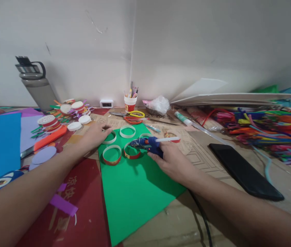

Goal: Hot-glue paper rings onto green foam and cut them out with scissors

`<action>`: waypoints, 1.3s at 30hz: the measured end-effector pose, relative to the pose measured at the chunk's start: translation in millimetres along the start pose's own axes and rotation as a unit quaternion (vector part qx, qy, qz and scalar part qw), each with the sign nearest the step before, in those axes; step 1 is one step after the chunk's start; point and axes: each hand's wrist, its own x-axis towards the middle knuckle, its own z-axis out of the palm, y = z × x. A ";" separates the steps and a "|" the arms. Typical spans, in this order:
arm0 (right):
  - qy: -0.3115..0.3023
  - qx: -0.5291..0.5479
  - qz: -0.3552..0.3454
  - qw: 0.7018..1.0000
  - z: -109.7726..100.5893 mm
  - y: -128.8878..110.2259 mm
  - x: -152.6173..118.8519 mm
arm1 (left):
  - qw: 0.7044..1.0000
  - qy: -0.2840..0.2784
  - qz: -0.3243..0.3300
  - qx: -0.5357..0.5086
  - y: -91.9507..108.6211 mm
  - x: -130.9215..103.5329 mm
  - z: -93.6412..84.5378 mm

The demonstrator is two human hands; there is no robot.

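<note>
My right hand (173,159) is wrapped around a blue hot glue gun (156,146), with a white glue stick (168,139) jutting from its back. Its dark nozzle points left, over a red-and-white paper ring (132,156) standing on a green sheet (135,192). At the sheet's upper left, the bent fingers of my left hand (96,133) are closed at the edge of another paper ring (110,141); the contact is partly hidden. Close by stand a third ring (112,163) and a white-edged one (127,136). One more ring (145,136) shows partly behind the glue gun.
Scissors (135,115), a cup of pens (130,102) and a glue tube (182,118) lie behind the sheet. A black phone (243,169) and colourful pipe cleaners (271,130) are rightward. Leftward are an orange cutter (49,139), small paper drums (48,122) and a bottle (37,85).
</note>
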 end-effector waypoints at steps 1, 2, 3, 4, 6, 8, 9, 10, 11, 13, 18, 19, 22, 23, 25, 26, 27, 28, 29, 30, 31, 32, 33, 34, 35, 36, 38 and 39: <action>0.005 0.010 -0.001 1.000 -1.2 0.1 -0.3 | 1.000 -0.005 -0.004 -0.002 -0.5 0.1 -1.8; 0.008 0.019 -0.001 1.000 -2.8 -0.1 -0.6 | 1.000 -0.012 -0.007 0.004 -1.2 0.4 -3.7; 0.009 0.025 -0.002 1.000 -4.6 -0.5 -0.9 | 1.000 -0.020 -0.007 0.014 -2.2 1.1 -5.7; 0.009 0.026 -0.002 1.000 -6.8 -1.0 -1.2 | 0.999 -0.029 -0.008 0.028 -3.3 2.1 -7.6; -0.006 0.020 -0.001 1.000 -11.7 -2.1 -2.0 | 0.997 -0.050 -0.014 0.053 -5.9 5.2 -11.4; -0.026 0.006 -0.004 1.000 -16.9 -2.6 -2.8 | 0.995 -0.072 -0.034 0.068 -7.5 8.4 -15.2; -0.034 -0.003 -0.005 0.999 -19.4 -2.5 -3.1 | 0.992 -0.092 -0.050 0.071 -7.6 9.7 -17.3; -0.039 -0.012 -0.005 0.999 -21.9 -2.2 -3.3 | 0.988 -0.118 -0.069 0.068 -7.1 10.8 -19.5; -0.042 -0.021 -0.004 0.999 -24.4 -1.8 -3.3 | 0.983 -0.150 -0.087 0.058 -6.1 11.6 -21.8; -0.047 -0.031 0.004 0.998 -29.2 -1.1 -2.7 | 0.971 -0.214 -0.105 0.035 -3.1 13.1 -26.4; -0.040 -0.047 0.026 0.998 -39.9 -0.8 -1.5 | 0.985 -0.110 -0.039 0.126 4.6 21.1 -30.4; -0.036 -0.052 0.029 0.998 -41.5 -0.6 -2.1 | 0.988 -0.076 -0.017 0.130 6.5 23.4 -29.4; -0.026 -0.067 0.033 0.997 -44.7 -0.6 -5.8 | 0.994 -0.044 0.021 0.093 14.1 31.1 -24.1; -0.021 -0.070 0.031 0.997 -45.3 -0.9 -7.4 | 0.995 -0.049 0.026 0.081 16.7 34.0 -21.9; -0.015 -0.070 0.028 0.997 -45.7 -2.4 -9.9 | 0.995 -0.072 0.043 0.055 20.7 40.7 -17.0; -0.016 -0.070 0.031 0.997 -45.5 -3.5 -10.6 | 0.993 -0.088 0.062 0.036 21.8 44.4 -14.5; -0.020 -0.071 0.037 0.997 -45.1 -4.7 -11.0 | 0.990 -0.109 0.087 0.019 22.3 48.4 -12.0; -0.027 -0.072 0.044 0.996 -44.5 -5.8 -11.1 | 0.986 -0.128 0.110 0.008 22.5 52.6 -9.5; -0.033 -0.074 0.051 0.995 -43.7 -6.7 -10.9 | 0.981 -0.143 0.127 0.009 22.7 56.8 -7.0; -0.037 -0.074 0.055 0.995 -42.9 -7.4 -10.5 | 0.979 -0.150 0.136 0.023 23.2 60.9 -4.6; -0.040 -0.073 0.058 0.995 -42.2 -7.8 -10.2 | 0.978 -0.149 0.136 0.044 24.1 64.7 -2.4; -0.041 -0.071 0.060 0.995 -41.5 -7.9 -9.9 | 0.978 -0.143 0.134 0.065 25.8 68.4 -0.3; -0.042 -0.068 0.061 0.995 -41.0 -7.9 -9.8 | 0.979 -0.136 0.133 0.080 28.0 71.7 1.7; -0.043 -0.067 0.063 0.995 -40.8 -7.8 -9.8 | 0.978 -0.132 0.137 0.089 30.6 74.6 3.5; -0.045 -0.066 0.063 0.995 -40.8 -7.8 -9.9 | 0.975 -0.133 0.147 0.096 33.4 77.3 5.3; -0.049 -0.065 0.063 0.995 -41.0 -7.9 -10.1 | 0.971 -0.139 0.163 0.104 36.1 79.7 6.9; -0.057 -0.063 0.060 0.995 -41.9 -8.4 -10.6 | 0.959 -0.159 0.194 0.133 39.7 83.8 10.2; -0.061 -0.063 0.059 0.994 -42.5 -8.8 -10.7 | 0.953 -0.166 0.205 0.148 40.2 85.4 11.8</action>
